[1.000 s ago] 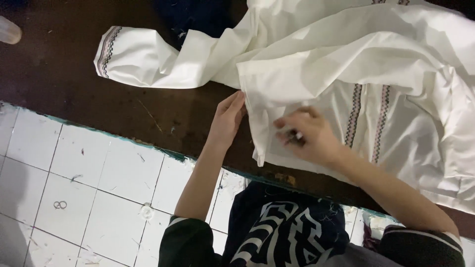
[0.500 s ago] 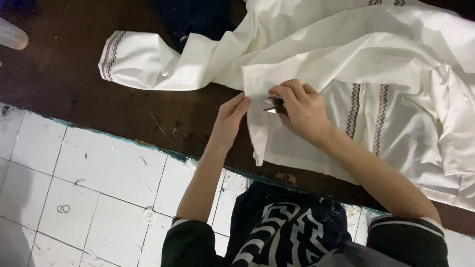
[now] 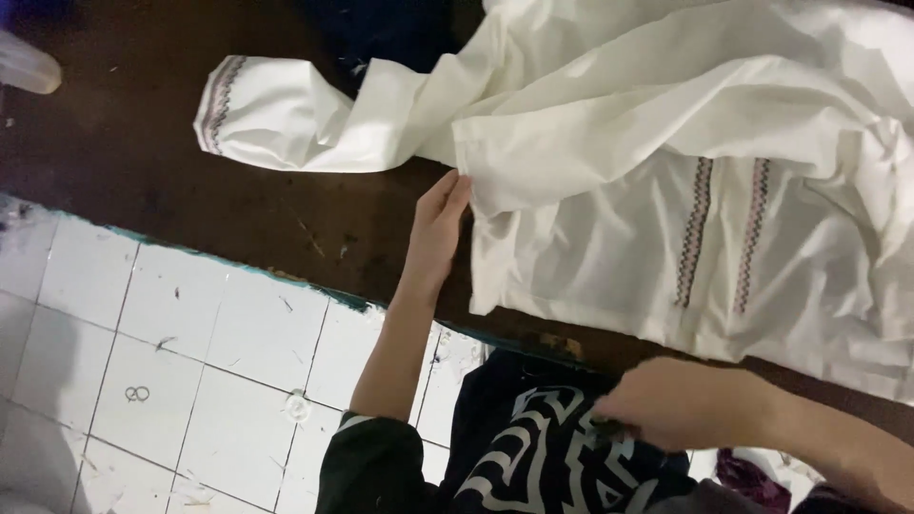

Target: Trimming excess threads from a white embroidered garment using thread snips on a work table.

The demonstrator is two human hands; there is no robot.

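Two hands apart: left hand (image 3: 440, 221) lies flat at the shirt (image 3: 666, 181) hem near the table (image 3: 143, 162) edge; right hand (image 3: 681, 405), grip unclear, is by the torso; likely smoothing next

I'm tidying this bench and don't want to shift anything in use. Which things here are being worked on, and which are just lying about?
In use:
- white garment, its edge under the left hand
- right hand, down at the dark patterned shirt

Lying about:
- clear plastic container at the table's corner
- dark blue cloth

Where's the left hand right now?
Head view, centre: the left hand lies flat on the dark table, fingertips touching the white garment's folded edge.
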